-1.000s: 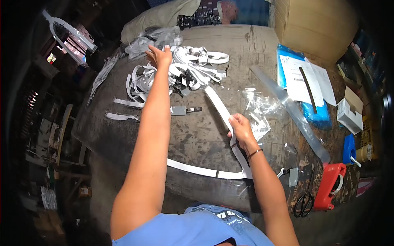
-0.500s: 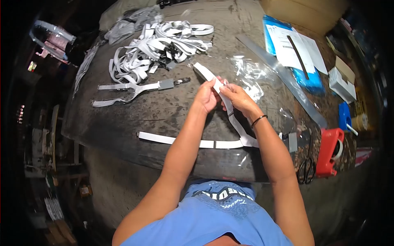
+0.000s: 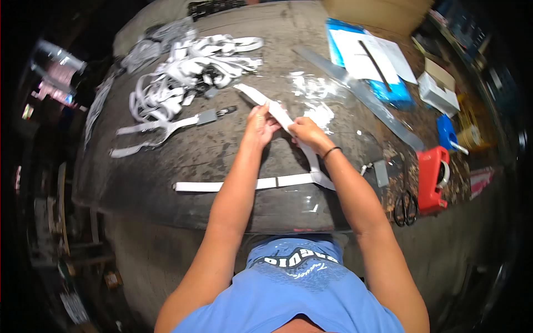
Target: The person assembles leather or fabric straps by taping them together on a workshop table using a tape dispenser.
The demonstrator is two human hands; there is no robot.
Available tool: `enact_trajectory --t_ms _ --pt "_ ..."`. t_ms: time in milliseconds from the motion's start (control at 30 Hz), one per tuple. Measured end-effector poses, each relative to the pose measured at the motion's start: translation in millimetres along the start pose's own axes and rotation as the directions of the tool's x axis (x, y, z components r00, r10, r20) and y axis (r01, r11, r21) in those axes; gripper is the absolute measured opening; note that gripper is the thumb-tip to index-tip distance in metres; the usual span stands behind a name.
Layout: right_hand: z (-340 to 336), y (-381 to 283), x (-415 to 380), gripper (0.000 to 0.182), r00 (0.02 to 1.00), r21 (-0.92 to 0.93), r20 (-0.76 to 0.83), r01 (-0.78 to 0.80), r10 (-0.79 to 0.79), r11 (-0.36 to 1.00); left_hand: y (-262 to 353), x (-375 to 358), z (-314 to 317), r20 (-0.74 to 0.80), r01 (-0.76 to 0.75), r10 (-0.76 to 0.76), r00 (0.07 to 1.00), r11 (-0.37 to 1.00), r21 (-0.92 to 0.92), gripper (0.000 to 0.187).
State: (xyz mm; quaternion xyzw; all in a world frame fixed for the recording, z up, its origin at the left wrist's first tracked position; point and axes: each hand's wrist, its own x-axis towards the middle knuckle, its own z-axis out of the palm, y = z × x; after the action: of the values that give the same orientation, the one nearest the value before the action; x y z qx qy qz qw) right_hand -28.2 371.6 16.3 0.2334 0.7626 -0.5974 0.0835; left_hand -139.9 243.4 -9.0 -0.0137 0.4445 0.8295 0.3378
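Both of my hands grip one long white strap [image 3: 294, 178] on the dark worktable [image 3: 222, 155]. My left hand [image 3: 260, 123] pinches its upper length, which runs up toward the far side. My right hand [image 3: 304, 133] holds the same strap just to the right, lower down. The strap bends near the table's front edge and lies flat to the left. A pile of similar white straps [image 3: 183, 72] lies at the far left. One finished strap with a metal end [image 3: 177, 123] rests beside the pile.
Clear plastic bags [image 3: 316, 94] lie behind my hands. To the right are a red tape dispenser [image 3: 432, 177], black scissors [image 3: 405, 206], a blue item [image 3: 446, 133], a white box [image 3: 438, 94] and papers on a blue pad [image 3: 366, 61]. A cardboard box stands far right.
My left hand came back from the strap pile to the strap that my right hand held, and now both grip it. The view has tilted down toward the table's front.
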Motion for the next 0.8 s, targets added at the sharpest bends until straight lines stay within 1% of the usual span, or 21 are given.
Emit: enact_trajectory --t_ms 33,67,100,133,167,200,267,333,367,400,433,500,567,633,667,700,733,767,800 --pt "3 3 2 0.021 0.999 0.014 -0.033 0.023 -0.023 1.0 -5 12 -12 0.136 0.037 -0.033 0.99 0.999 -0.028 0.028" --pt "7 19 12 0.021 0.998 -0.012 0.017 0.064 -0.064 0.998 -11 10 -18 0.158 0.074 -0.067 0.985 0.996 -0.041 0.025" --pt "11 22 9 0.023 0.994 0.088 -0.001 0.113 -0.113 0.99 -15 12 -21 0.133 0.086 -0.083 0.988 0.996 -0.014 0.022" --pt "11 16 3 0.024 0.991 0.026 -0.024 0.129 -0.129 0.991 -15 10 -20 0.092 0.046 -0.049 0.995 0.998 0.036 0.022" --pt "12 13 -4 0.026 0.987 -0.101 -0.106 0.109 -0.119 0.989 -14 -4 -6 0.01 0.057 -0.059 0.998 0.986 0.157 0.021" --pt "13 10 -8 0.028 0.983 -0.075 -0.147 0.103 -0.114 0.992 -13 -4 -5 -0.032 0.088 -0.084 0.996 0.975 0.202 0.023" --pt "11 10 -17 0.031 0.975 -0.05 -0.19 0.104 -0.112 0.993 -17 -5 -5 -0.022 0.079 -0.077 0.997 0.976 0.203 0.025" --pt "13 5 -21 0.034 0.979 0.047 -0.179 0.104 -0.094 0.993 -15 -10 3 -0.038 0.068 -0.061 0.997 0.975 0.211 0.026" --pt "8 2 -19 0.034 0.98 0.044 -0.172 0.113 -0.104 0.993 -13 -6 8 -0.012 0.03 -0.028 1.0 0.977 0.209 0.027" --pt "2 2 -25 0.035 0.985 -0.046 -0.124 0.114 -0.118 0.992 -11 -8 10 -0.002 -0.001 0.001 1.0 0.978 0.21 0.029" --pt "-3 6 -31 0.035 0.988 -0.141 -0.071 0.123 -0.134 0.982 -10 -6 10 -0.022 -0.022 0.027 0.999 0.979 0.204 0.029" --pt "-2 23 -35 0.029 0.978 -0.173 -0.058 0.187 -0.2 0.967 -11 -4 11 -0.023 -0.055 0.058 0.998 0.989 0.135 0.029" --pt "-3 23 -37 0.027 0.99 -0.067 -0.028 0.135 -0.137 0.989 -13 -8 13 -0.003 -0.03 0.03 1.0 0.991 0.129 0.029" --pt "-3 24 -31 0.025 0.992 -0.078 -0.031 0.116 -0.119 0.99 -16 -15 15 0.021 -0.034 0.031 0.999 0.988 0.151 0.028" --pt "-3 24 -29 0.023 0.995 -0.038 -0.009 0.102 -0.102 0.994 -16 -17 14 0.002 -0.026 0.026 1.0 0.986 0.164 0.027" --pt "-2 21 -29 0.023 0.993 -0.041 0.005 0.118 -0.118 0.992 -16 -18 14 -0.015 -0.019 0.022 1.0 0.985 0.174 0.027" --pt "-1 19 -29 0.022 0.994 0.054 0.038 0.098 -0.101 0.994 -18 -19 16 -0.038 -0.031 0.037 0.999 0.986 0.165 0.02" --pt "1 16 -29 0.022 0.993 0.146 0.076 0.075 -0.086 0.987 -20 -20 17 -0.069 -0.039 0.052 0.996 0.984 0.175 0.02" --pt "4 12 -29 0.021 0.996 0.161 0.073 0.045 -0.057 0.986 -21 -19 17 -0.073 -0.017 0.029 0.997 0.986 0.165 0.024"
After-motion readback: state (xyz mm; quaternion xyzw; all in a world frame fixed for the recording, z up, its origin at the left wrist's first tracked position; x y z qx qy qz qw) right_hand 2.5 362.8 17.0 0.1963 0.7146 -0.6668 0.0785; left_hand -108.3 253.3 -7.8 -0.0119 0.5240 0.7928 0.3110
